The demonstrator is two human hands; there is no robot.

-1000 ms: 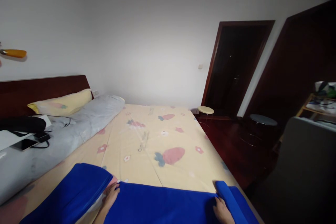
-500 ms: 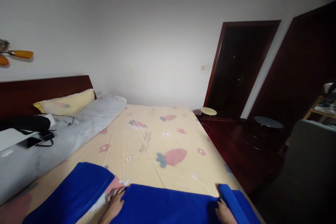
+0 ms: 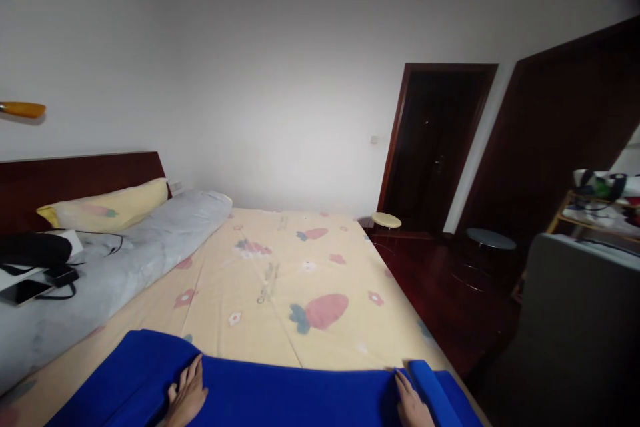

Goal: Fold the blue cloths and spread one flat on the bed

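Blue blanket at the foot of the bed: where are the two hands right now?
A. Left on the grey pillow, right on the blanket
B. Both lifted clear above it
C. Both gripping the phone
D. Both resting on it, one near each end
D. The left hand lies flat on the blue blanket near its left end, and the right hand rests on it beside the rolled right edge.

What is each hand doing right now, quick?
Left hand: open, fingers flat on the blue blanket.
Right hand: resting on the blanket beside its rolled edge; grip cannot be told.
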